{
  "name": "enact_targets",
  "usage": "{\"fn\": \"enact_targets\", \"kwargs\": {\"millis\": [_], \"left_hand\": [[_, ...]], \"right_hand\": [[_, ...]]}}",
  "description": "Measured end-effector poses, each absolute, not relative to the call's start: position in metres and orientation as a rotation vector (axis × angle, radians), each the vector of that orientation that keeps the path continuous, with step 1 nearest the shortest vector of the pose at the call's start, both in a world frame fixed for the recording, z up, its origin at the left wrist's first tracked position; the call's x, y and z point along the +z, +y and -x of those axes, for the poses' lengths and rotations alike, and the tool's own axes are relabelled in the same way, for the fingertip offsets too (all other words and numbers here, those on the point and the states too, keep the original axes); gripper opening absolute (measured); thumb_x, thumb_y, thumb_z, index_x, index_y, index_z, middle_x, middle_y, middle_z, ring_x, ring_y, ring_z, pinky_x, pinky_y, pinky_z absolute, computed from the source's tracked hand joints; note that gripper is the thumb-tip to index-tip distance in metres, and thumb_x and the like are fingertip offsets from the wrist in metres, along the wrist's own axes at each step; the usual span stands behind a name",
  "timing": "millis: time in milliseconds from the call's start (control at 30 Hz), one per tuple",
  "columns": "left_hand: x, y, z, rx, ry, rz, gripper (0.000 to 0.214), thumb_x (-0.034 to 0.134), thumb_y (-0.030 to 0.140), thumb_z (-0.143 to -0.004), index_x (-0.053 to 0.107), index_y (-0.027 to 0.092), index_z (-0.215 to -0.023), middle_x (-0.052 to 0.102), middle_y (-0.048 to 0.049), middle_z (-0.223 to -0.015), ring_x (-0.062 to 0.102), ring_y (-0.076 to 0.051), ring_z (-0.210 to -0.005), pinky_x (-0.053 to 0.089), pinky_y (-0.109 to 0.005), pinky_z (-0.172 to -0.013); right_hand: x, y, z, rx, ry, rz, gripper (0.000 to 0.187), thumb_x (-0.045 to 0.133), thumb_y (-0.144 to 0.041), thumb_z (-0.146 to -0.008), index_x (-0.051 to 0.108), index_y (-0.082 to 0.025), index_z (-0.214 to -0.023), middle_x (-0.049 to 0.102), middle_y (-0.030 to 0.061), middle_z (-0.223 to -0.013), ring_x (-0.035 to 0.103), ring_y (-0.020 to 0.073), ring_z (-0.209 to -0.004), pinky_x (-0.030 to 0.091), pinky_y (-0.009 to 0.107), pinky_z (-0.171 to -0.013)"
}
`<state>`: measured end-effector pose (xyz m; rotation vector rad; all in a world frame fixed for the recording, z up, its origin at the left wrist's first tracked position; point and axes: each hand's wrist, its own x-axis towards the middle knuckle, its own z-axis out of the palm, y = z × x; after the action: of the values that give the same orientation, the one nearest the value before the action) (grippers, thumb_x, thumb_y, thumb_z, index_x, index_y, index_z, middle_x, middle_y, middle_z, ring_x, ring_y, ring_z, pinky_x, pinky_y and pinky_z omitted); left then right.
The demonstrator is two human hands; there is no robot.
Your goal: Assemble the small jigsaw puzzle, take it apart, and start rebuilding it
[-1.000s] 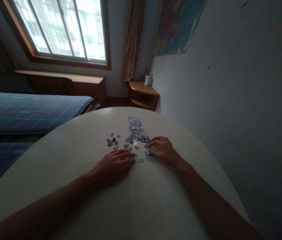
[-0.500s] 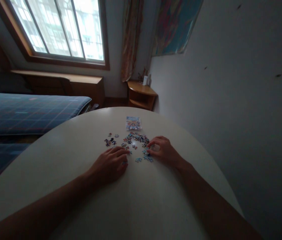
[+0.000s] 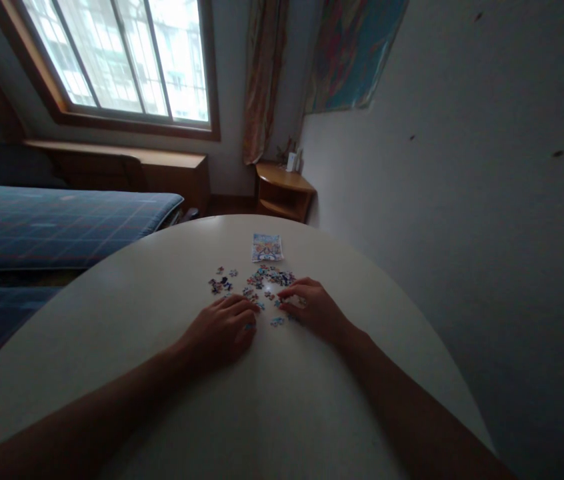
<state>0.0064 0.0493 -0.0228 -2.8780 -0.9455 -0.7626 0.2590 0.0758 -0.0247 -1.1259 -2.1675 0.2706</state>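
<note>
Small jigsaw puzzle pieces [image 3: 272, 276] lie scattered on the white table, thickest in an arc between and beyond my hands. My left hand [image 3: 225, 327] rests palm down at the near left of the pieces, fingers loosely bent and lying on the table. A bluish piece shows in the gap beside its thumb. Thumb and forefinger of my right hand [image 3: 309, 305] close around a small light-blue puzzle piece [image 3: 278, 303] at the right of the arc. Other pieces lie partly hidden under this hand. A loose light-blue piece [image 3: 277, 321] sits between the hands.
Beyond the arc lies a small printed picture sheet [image 3: 267, 248]. A separate cluster of dark pieces [image 3: 221, 285] is to the left. The round table [image 3: 282, 413] has a wall close on its right and a blue plaid mattress [image 3: 62, 227] on its left.
My right hand has moved left, toward the middle, and a small piece now shows at its fingertips there. My left hand has hardly moved.
</note>
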Motion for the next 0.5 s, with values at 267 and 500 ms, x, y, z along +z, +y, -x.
{"fn": "enact_targets", "kwargs": {"millis": [267, 500], "left_hand": [[-0.025, 0.050, -0.007, -0.806, -0.974, 2.881, 0.008, 0.058, 0.014, -0.085, 0.063, 0.020, -0.087, 0.070, -0.0062, -0.111, 0.062, -0.023, -0.103, 0.057, -0.041, -0.088], [-0.028, 0.051, -0.007, -0.813, -1.021, 2.893, 0.006, 0.060, 0.015, -0.086, 0.063, 0.020, -0.086, 0.070, -0.0047, -0.107, 0.062, -0.022, -0.101, 0.057, -0.040, -0.087]], "right_hand": [[-0.032, 0.075, -0.254, 0.323, -2.224, 1.059, 0.021, 0.078, -0.031, -0.079, 0.077, -0.025, -0.100, 0.076, 0.0055, -0.092, 0.068, 0.0201, -0.095, 0.049, 0.035, -0.093], [-0.025, 0.068, -0.245, 0.490, -2.242, 0.935, 0.020, 0.065, -0.029, -0.090, 0.076, -0.024, -0.107, 0.074, 0.0070, -0.094, 0.066, 0.0181, -0.093, 0.052, 0.031, -0.086]]}}
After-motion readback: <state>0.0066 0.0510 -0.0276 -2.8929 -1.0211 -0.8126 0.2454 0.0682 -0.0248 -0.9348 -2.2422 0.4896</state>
